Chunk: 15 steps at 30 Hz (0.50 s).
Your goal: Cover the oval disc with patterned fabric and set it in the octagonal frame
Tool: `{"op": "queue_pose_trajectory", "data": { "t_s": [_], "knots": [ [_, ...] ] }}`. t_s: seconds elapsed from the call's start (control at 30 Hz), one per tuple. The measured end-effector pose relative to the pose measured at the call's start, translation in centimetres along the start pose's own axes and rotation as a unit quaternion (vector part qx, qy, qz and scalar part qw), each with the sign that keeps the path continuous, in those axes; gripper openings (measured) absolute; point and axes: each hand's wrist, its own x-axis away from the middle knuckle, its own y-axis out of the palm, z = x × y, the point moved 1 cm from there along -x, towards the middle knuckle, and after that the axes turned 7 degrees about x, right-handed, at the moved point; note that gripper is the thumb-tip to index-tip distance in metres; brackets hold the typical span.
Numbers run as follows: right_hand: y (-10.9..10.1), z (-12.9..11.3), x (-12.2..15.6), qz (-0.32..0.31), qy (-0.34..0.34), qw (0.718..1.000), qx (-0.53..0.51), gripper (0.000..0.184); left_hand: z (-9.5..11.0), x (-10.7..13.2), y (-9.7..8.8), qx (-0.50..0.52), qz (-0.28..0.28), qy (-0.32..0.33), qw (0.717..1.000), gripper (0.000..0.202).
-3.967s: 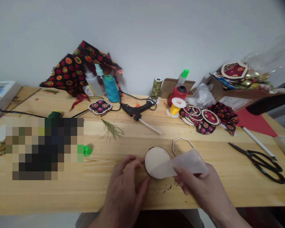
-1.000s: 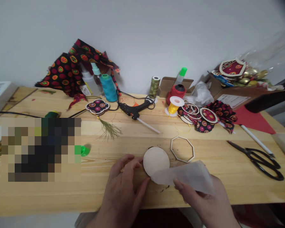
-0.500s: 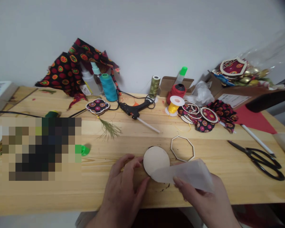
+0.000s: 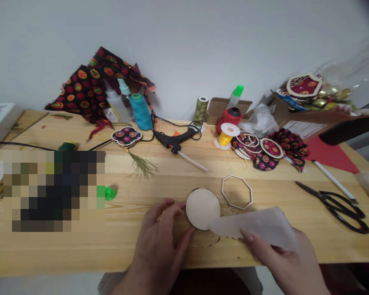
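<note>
A pale round wooden disc (image 4: 203, 209) lies flat on the table, with dark fabric edging just showing beneath it. My left hand (image 4: 162, 233) rests at its left side, finger and thumb bent against the disc's edge and steadying it. In my right hand (image 4: 279, 254) is a translucent white glue bottle (image 4: 261, 225), tipped almost level, its narrow end at the disc's lower right edge. Whether glue is coming out is too small to tell. Just beyond the disc sits a thin octagonal wooden frame (image 4: 237, 191).
Scissors (image 4: 335, 205) and a white pen (image 4: 335, 180) lie at right. Behind are a black glue gun (image 4: 176, 139), a yellow thread spool (image 4: 225, 137), a teal thread cone (image 4: 141, 112) and a tasselled ornament (image 4: 126, 136). A green cap (image 4: 110, 193) is at left; a blurred patch hides things there.
My right hand has moved right with the glue bottle, drawing its tip from over the disc to the lower right edge. My left hand and the disc stay put.
</note>
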Motion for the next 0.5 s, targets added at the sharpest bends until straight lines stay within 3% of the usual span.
{"op": "queue_pose_trajectory", "data": {
  "t_s": [0.2,0.5],
  "knots": [
    [0.2,-0.1,0.3,0.016,0.032,0.999,0.005,0.026,0.2,-0.1,0.0,0.000,0.001,-0.005,1.000,0.036],
    [1.8,-1.3,-0.4,-0.047,-0.025,0.998,-0.021,0.022,0.0,0.1,0.0,0.000,0.005,0.000,1.000,0.036]
  ]
}}
